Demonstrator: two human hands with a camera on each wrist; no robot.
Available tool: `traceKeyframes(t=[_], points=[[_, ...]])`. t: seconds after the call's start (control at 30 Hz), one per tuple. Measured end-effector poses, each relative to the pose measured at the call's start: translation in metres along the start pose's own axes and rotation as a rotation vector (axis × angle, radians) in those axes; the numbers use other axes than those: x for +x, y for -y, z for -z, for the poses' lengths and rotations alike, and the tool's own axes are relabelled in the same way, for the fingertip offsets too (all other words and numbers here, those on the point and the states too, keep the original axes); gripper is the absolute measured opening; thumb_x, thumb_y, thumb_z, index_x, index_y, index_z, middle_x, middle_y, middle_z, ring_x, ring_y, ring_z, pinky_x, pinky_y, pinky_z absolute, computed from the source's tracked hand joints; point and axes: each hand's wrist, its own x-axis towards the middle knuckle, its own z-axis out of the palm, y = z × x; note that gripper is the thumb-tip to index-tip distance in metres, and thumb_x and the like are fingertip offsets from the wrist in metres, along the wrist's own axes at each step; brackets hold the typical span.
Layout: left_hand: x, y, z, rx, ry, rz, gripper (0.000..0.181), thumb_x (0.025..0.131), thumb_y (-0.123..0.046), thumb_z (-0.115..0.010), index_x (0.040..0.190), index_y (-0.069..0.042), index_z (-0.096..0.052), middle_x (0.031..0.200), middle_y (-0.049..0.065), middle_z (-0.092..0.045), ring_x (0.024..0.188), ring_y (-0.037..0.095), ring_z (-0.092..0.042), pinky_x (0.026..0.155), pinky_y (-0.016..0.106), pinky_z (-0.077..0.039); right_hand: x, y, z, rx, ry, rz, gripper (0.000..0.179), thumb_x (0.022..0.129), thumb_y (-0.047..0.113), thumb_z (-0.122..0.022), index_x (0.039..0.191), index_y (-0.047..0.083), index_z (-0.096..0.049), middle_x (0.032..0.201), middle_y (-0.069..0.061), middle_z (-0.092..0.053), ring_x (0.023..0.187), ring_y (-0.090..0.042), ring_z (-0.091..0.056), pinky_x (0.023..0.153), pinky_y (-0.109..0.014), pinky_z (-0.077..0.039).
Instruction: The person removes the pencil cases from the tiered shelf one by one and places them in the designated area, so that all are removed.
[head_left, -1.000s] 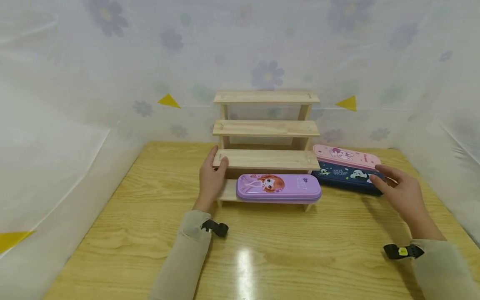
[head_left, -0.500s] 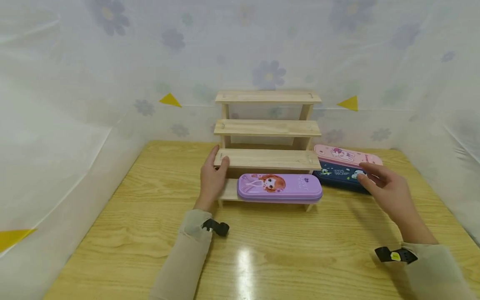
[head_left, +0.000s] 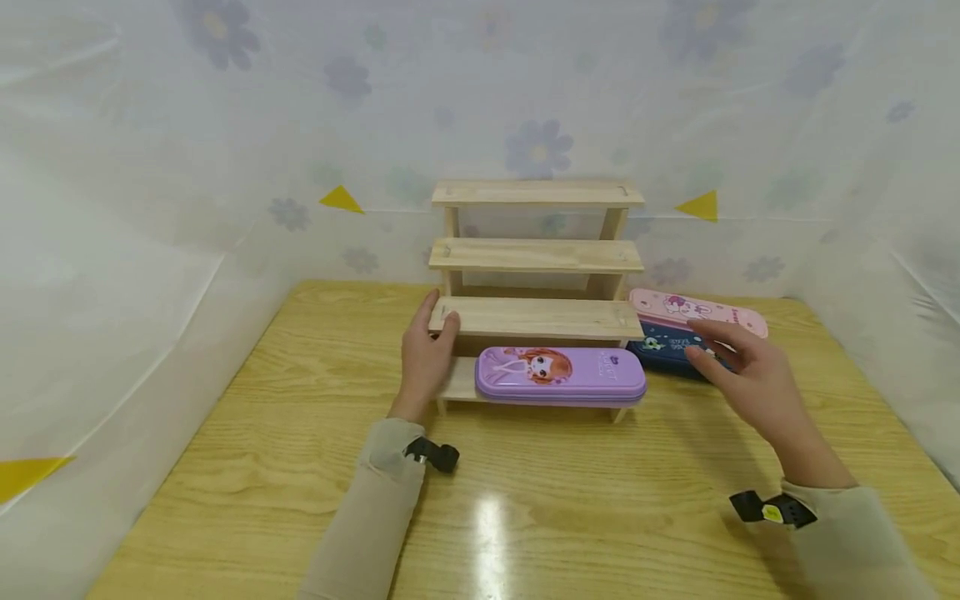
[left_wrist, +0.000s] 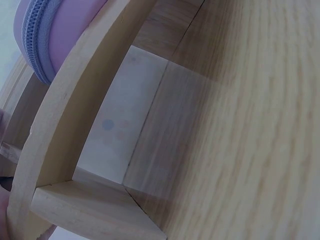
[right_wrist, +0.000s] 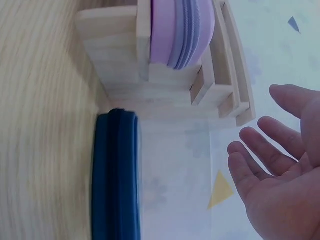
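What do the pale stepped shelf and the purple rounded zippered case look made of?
Pale stepped shelf: wood, apparently unvarnished, showing grain and a matte surface. Purple rounded zippered case: perhaps plastic or coated foam, smooth, slightly shiny and printed on top; its zipper band looks like fabric.

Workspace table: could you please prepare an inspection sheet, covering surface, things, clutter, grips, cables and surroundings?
Surface: wood-grain table, one bright reflection.
Things: wooden stand upright; purple case on its lowest step; navy case and pink case to its right.
Clutter: nothing seen.
Grips: left grip holds the left side of the wooden stand; right grip holds nothing.
Cables: nothing seen.
Surroundings: pale floral sheeting with yellow triangles.
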Motion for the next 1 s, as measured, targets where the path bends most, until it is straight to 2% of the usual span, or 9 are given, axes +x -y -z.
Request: traceKeyframes(t=[0.37, 0.6, 0.8, 1.0], points=[[0.001, 0.002, 0.000, -0.003, -0.004, -0.005, 0.059, 0.100, -0.039, -0.053, 0.152, -0.014, -0.039, 0.154, -0.001, -0.039, 0.142, 0.018, -0.032, 0.117, 0.035, -0.025, 0.005, 0.027, -0.019, 0.032, 0.063, 0.105, 0.044, 0.091, 0.000, -0.068, 0.134, 0.007, -0.060, 0.133, -0.010, -0.057, 0.121, 0.002, -0.050, 0.097, -0.011, -0.042], [0.001, 0.001, 0.000, 0.004, 0.001, -0.007, 0.059, 0.100, -0.039, -0.052, 0.152, -0.013, -0.039, 0.154, 0.000, -0.039, 0.142, 0.019, -0.033, 0.117, 0.035, -0.025, 0.004, 0.042, -0.028, 0.025, 0.103, 0.199, 0.053, 0.085, -0.008, -0.072, 0.134, 0.006, -0.060, 0.135, -0.008, -0.057, 0.124, 0.001, -0.049, 0.099, -0.011, -0.041], [0.001, 0.001, 0.000, 0.009, -0.004, -0.008, 0.058, 0.100, -0.040, -0.052, 0.152, -0.017, -0.039, 0.154, -0.003, -0.039, 0.142, 0.016, -0.033, 0.117, 0.034, -0.026, 0.002, 0.054, -0.033, -0.029, 0.113, 0.260, 0.050, 0.083, -0.004, -0.075, 0.130, 0.008, -0.064, 0.133, -0.004, -0.059, 0.124, 0.000, -0.049, 0.100, -0.009, -0.038], [0.001, 0.001, 0.001, 0.007, 0.001, 0.001, 0.059, 0.100, -0.040, -0.052, 0.153, -0.017, -0.039, 0.154, -0.003, -0.039, 0.142, 0.016, -0.032, 0.117, 0.035, -0.026, 0.003, 0.053, -0.040, -0.054, 0.124, 0.324, 0.053, 0.081, -0.003, -0.078, 0.129, 0.015, -0.065, 0.133, -0.003, -0.060, 0.126, -0.005, -0.048, 0.103, -0.011, -0.035]])
